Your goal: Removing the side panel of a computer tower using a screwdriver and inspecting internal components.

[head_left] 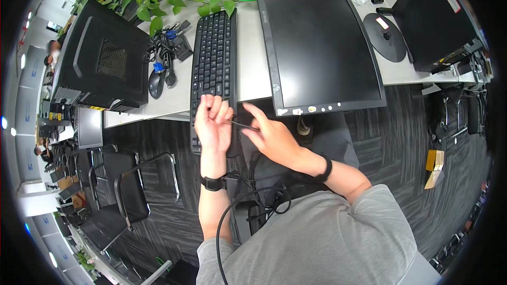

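A pale-grey desk (251, 66) stands over striped dark-grey carpet (388, 153), a long black plastic keyboard (214, 53) overhanging its near edge, where the left hand (214, 126), palm up, fingers curled, and right hand (277, 140), index extended, grip a thin black cable (243, 125) between them.

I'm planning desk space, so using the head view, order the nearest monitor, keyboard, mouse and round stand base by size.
Largest to smallest as they look:
1. Monitor
2. Keyboard
3. Round base
4. Mouse
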A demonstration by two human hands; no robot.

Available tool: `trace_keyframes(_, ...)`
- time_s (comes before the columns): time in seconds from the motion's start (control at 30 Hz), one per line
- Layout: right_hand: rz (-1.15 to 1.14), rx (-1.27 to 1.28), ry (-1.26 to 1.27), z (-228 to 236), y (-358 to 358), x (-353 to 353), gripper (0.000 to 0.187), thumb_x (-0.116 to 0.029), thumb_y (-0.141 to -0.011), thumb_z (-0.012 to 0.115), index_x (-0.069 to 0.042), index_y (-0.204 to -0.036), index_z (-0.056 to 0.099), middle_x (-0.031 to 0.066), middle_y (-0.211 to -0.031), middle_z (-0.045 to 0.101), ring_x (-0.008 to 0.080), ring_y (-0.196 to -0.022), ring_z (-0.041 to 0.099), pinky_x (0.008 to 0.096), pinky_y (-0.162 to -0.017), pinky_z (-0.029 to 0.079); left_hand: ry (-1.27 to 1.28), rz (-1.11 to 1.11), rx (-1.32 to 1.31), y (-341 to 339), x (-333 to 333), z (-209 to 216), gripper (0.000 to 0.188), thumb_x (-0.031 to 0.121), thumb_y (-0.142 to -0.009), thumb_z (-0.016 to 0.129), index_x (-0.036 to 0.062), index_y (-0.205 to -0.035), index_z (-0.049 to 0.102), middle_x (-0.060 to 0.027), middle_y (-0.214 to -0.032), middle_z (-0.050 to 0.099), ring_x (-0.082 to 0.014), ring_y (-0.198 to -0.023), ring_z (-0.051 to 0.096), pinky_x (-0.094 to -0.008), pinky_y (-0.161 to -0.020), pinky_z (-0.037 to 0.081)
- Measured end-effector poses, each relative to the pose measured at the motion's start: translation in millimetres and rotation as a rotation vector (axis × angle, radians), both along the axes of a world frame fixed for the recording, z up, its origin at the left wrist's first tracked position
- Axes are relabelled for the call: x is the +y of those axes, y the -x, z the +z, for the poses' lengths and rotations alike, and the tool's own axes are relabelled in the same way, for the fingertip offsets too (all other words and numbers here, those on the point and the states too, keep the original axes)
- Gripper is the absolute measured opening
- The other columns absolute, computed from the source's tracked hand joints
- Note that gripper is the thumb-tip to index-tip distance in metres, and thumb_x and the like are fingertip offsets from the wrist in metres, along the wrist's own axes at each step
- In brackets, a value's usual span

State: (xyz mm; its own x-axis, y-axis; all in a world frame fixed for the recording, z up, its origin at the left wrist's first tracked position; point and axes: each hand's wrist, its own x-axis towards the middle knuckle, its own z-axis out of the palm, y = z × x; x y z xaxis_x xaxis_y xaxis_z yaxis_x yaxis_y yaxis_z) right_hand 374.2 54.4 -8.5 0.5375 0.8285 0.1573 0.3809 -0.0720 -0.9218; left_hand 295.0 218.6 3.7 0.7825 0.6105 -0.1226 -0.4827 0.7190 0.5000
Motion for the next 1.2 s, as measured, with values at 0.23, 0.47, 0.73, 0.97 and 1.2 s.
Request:
trace_keyframes(0.23,0.256,0.155,0.031,34.9,-42.8,-50.5,0.013,-0.010,-0.097,0.071,0.003,-0.102,0.073,0.0131,-0.083,0.073,0.0200,-0.068,0.066,0.0310,-0.063,0.050,-0.333,-0.111,0.246,33.2,24.6,5.0,0.030,0.023,-0.101,0.063,0.0155,-0.081,0.042,0.0087,-0.067,0.030,-0.0044,-0.054,0.024,-0.0237,-0.052,0.025)
trace_keyframes(0.47,0.083,-0.031,-0.224,58.1,-40.4,37.4,0.015,-0.010,-0.095,0.067,0.004,-0.099,0.073,0.0209,-0.083,0.073,0.0347,-0.074,0.073,0.0384,-0.067,0.056,-1.046,-0.230,0.668,36.4,2.0,6.8,0.024,0.011,-0.097,0.073,0.0012,-0.119,0.070,0.0123,-0.074,0.036,-0.0002,-0.066,0.033,-0.0191,-0.061,0.028)
trace_keyframes(0.73,0.034,0.298,-0.297,20.8,-17.6,55.4,0.020,-0.006,-0.101,0.063,0.006,-0.116,0.069,0.0090,-0.090,0.072,0.0142,-0.083,0.069,0.0291,-0.075,0.055,-0.683,0.063,0.334,33.7,-1.5,-14.7,0.039,0.037,-0.114,0.042,0.0092,-0.088,0.051,0.0010,-0.075,0.051,-0.0110,-0.069,0.051,-0.0283,-0.076,0.051)
trace_keyframes(0.97,-0.109,0.037,-0.296,3.6,11.6,36.3,0.026,-0.001,-0.096,0.068,0.004,-0.121,0.071,0.0116,-0.084,0.066,0.0185,-0.070,0.066,0.0293,-0.062,0.051,-0.416,0.039,0.207,35.6,0.9,-11.7,0.030,0.035,-0.113,0.047,0.0082,-0.101,0.053,0.0063,-0.073,0.038,-0.0025,-0.062,0.036,-0.0203,-0.054,0.033)
trace_keyframes(1.2,-0.027,-0.260,-0.286,-10.2,33.0,56.2,0.036,-0.002,-0.089,0.069,-0.006,-0.125,0.072,0.0106,-0.075,0.059,0.0291,-0.063,0.061,0.0394,-0.057,0.050,-0.610,0.289,0.521,26.0,-10.5,-19.2,0.022,0.029,-0.112,0.052,0.0079,-0.106,0.056,0.0037,-0.089,0.052,-0.0032,-0.080,0.047,-0.0209,-0.070,0.040)
